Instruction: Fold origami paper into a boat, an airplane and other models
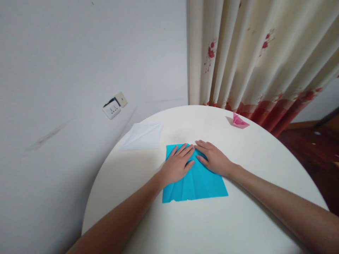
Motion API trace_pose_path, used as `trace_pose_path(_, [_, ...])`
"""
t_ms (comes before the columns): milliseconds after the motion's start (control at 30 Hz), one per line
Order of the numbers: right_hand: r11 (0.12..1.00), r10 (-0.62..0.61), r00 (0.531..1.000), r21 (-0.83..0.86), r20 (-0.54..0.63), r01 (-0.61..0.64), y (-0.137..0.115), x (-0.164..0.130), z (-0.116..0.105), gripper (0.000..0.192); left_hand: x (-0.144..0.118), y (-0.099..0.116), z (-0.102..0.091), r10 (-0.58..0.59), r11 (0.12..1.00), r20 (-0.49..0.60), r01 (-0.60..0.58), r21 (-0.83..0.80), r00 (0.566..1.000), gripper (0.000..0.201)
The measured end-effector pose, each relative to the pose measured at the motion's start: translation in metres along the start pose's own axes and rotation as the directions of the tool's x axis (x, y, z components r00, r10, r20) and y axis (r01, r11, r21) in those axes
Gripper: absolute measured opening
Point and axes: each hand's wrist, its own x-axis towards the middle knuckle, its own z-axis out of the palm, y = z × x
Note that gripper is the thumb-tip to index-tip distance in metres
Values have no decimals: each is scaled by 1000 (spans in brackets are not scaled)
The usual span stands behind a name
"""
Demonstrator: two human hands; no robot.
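A sheet of blue paper [197,185] lies spread on the white round table, with crease lines fanning across it and a slightly torn near edge. My left hand [178,164] rests flat on the sheet's left half, fingers stretched toward the far edge. On its upper right part lies my right hand [212,157], palm down with the fingers extended and pointing left. The fingertips of both hands nearly meet around the far middle of the paper, hiding part of that edge. Neither hand grips anything.
A folded pink paper boat [239,121] stands near the table's far right edge. Thin white paper [143,135] lies at the far left of the white table [182,225]. A wall socket [112,108] is beyond, and a flowered curtain [238,53] hangs behind the table.
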Motion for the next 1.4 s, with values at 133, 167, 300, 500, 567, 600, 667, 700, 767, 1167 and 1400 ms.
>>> trace_pose_path(133, [1000, 1, 1000, 4, -2, -1, 1, 0, 1, 51, 0, 1, 1, -26, 999, -5, 26, 19, 1000, 59])
trace_pose_path(167, [1000, 3, 1000, 2, -3, -3, 0, 0, 1, 51, -1, 1, 1, -20, 999, -6, 20, 30, 1000, 59])
trace_pose_path(300, [999, -29, 1000, -27, 3, 29, -12, -5, 1, 54, -1, 2, 1, 3, 998, -6, -3, 66, 1000, 62])
trace_pose_path(500, [991, -75, 996, -103, 58, 81, -24, -10, -1, 56, 0, 5, -1, -32, 998, -11, 32, 61, 999, 62])
trace_pose_path(567, [991, -52, 996, -120, 78, 61, -22, -10, -2, 56, 0, 4, 0, -38, 998, -19, 39, 50, 999, 61])
trace_pose_path(600, [991, -42, 995, -126, 91, 53, -20, -10, -2, 56, 0, 3, 1, -38, 998, -23, 39, 45, 999, 61])
trace_pose_path(667, [990, -23, 993, -134, 120, 39, -18, -11, -3, 59, 0, 2, 3, -39, 998, -30, 40, 38, 999, 60])
trace_pose_path(700, [990, -15, 991, -136, 132, 33, -17, -11, -4, 61, 0, 1, 4, -43, 998, -35, 44, 34, 998, 60])
trace_pose_path(767, [990, 2, 987, -141, 158, 20, -16, -12, -5, 65, 1, -1, 5, -55, 998, -42, 56, 25, 998, 59])
trace_pose_path(1167, [962, 185, 976, -222, 114, -156, -16, -12, -1, 56, 3, 0, 2, -95, 995, -50, 94, -11, 994, 57])
trace_pose_path(1400, [926, 316, 948, -224, 21, -304, -7, -9, -1, 54, 3, 2, 1, -167, 986, -56, 168, 10, 984, 57])
